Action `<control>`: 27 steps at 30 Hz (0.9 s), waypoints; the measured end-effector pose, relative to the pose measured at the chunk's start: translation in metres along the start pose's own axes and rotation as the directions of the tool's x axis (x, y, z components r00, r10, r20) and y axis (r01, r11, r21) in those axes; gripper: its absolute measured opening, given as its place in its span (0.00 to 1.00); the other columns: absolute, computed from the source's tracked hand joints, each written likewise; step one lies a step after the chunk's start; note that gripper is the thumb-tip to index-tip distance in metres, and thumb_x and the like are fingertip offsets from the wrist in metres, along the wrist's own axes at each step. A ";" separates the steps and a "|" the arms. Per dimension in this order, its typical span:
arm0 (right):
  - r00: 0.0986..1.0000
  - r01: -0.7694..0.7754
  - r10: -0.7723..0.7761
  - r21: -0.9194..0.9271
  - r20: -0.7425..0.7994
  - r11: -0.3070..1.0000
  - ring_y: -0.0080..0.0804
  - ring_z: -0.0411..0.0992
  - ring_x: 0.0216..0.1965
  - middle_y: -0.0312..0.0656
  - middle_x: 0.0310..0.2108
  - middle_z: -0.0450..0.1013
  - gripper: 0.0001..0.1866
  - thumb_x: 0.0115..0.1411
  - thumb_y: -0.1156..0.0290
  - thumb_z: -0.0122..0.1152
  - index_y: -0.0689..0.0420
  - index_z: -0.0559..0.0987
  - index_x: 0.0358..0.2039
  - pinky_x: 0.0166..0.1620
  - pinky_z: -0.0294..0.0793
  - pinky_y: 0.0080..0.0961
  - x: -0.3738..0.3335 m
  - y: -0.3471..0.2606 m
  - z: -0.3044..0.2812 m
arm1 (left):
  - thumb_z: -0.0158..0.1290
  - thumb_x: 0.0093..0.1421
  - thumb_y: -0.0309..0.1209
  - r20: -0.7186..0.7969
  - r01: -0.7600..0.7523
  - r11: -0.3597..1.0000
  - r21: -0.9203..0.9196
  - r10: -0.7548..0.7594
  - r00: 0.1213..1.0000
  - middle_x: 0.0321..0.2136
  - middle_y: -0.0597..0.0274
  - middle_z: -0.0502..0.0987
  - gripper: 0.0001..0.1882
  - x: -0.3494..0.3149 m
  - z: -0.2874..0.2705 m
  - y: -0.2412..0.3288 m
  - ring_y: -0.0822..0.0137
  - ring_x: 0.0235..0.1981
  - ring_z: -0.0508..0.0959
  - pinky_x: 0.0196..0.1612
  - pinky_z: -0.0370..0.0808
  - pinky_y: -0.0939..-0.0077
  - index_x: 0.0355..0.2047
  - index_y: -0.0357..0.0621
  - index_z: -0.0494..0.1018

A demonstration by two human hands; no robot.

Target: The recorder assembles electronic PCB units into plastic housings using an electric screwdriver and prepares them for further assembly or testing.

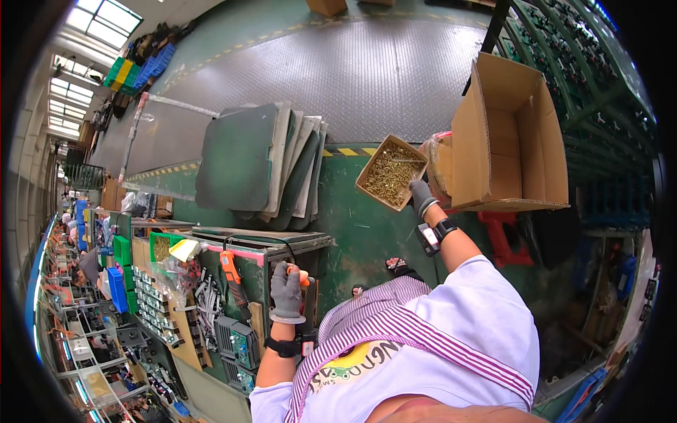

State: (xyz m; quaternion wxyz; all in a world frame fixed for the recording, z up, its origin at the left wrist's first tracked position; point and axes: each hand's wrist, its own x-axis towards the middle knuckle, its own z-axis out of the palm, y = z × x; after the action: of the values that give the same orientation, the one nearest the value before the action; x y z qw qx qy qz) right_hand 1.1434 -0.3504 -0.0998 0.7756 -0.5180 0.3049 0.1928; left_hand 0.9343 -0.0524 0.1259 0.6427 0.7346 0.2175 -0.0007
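Note:
My right hand, in a grey glove, grips the near right corner of a small open cardboard box. The box holds many small brass-coloured screws and is held out over the green floor. My left hand, gloved too, is at the right end of the workbench. Its fingers are curled round an orange object, mostly hidden, so its kind cannot be made out. A black cable runs just above that hand. An orange and black power screwdriver lies on the bench to its left.
A large open carton stands at the right beside a plastic-wrapped bundle. Stacked green and grey boards lean beyond the bench. Circuit-board units and a green bin crowd the bench. A red stool stands below the carton.

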 end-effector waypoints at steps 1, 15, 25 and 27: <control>0.993 0.107 -0.115 -0.155 -0.039 0.982 0.32 0.64 0.19 0.41 0.18 0.65 0.06 0.47 0.73 0.45 0.58 0.69 0.26 0.24 0.65 0.28 0.010 0.003 -0.002 | 0.44 0.58 0.31 -0.013 -0.009 1.000 -0.005 0.009 1.000 0.19 0.64 0.68 0.08 0.001 -0.001 -0.002 0.73 0.17 0.71 0.23 0.73 0.78 0.28 0.40 0.65; 0.830 0.195 -0.454 -0.931 0.325 -0.309 0.44 0.73 0.31 0.50 0.25 0.73 0.08 0.48 0.75 0.49 0.58 0.78 0.23 0.33 0.72 0.34 0.083 0.022 -0.035 | 0.44 0.58 0.31 0.008 -0.015 0.997 -0.080 0.015 1.000 0.18 0.63 0.69 0.08 -0.002 0.010 -0.002 0.73 0.18 0.72 0.24 0.73 0.79 0.27 0.38 0.64; 0.861 0.181 -0.491 -0.824 -0.130 0.536 0.40 0.72 0.28 0.52 0.25 0.72 0.09 0.50 0.77 0.44 0.60 0.74 0.29 0.30 0.70 0.30 0.040 -0.026 -0.033 | 0.45 0.58 0.30 0.014 0.010 0.995 -0.096 -0.009 1.000 0.19 0.66 0.68 0.07 -0.009 0.020 0.001 0.77 0.19 0.71 0.25 0.71 0.83 0.27 0.40 0.64; 0.878 0.194 -0.475 -0.860 -0.063 0.472 0.40 0.73 0.28 0.51 0.24 0.72 0.08 0.49 0.77 0.46 0.59 0.75 0.27 0.30 0.71 0.31 0.049 -0.022 -0.037 | 0.43 0.58 0.30 0.032 -0.018 0.998 -0.066 0.020 0.999 0.20 0.63 0.68 0.08 -0.011 0.021 0.003 0.74 0.19 0.71 0.24 0.73 0.79 0.26 0.39 0.63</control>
State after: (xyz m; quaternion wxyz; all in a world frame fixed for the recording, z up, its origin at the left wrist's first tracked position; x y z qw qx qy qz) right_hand 1.1828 -0.3934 -0.1280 0.4028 -0.8944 0.1786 0.0770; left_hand 0.9311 -0.0763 0.1280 0.6701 0.7148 0.2000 0.0005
